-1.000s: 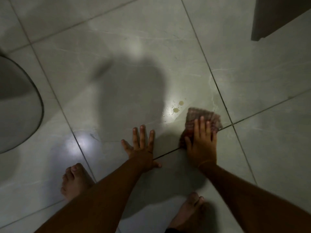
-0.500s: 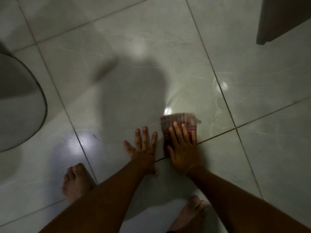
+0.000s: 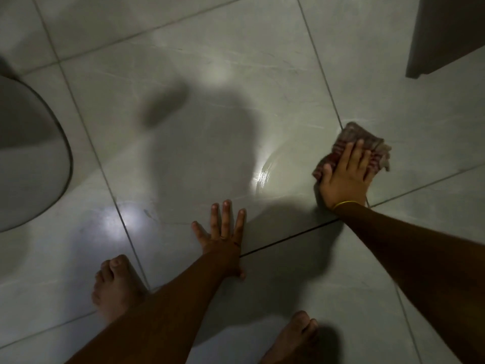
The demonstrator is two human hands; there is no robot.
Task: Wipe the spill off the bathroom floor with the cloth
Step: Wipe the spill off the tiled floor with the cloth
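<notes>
The bathroom floor (image 3: 262, 82) is pale glossy tile crossed by dark grout lines, dim except for glare patches. Far left of the left hand, a rounded grey fixture (image 3: 29, 164) fills the edge; I can't tell what it is. A bare left foot (image 3: 115, 287) stands just behind and left of that hand. The left hand (image 3: 223, 240) lies flat on the tile, fingers spread wide, holding nothing. Between the hands a wet smear (image 3: 265, 172) shines. The right hand (image 3: 343, 177), a thin yellow band (image 3: 345, 204) at its wrist, presses palm-down on the crumpled reddish cloth (image 3: 367, 143), fingers splayed over it. A right foot (image 3: 291, 340) shows behind.
</notes>
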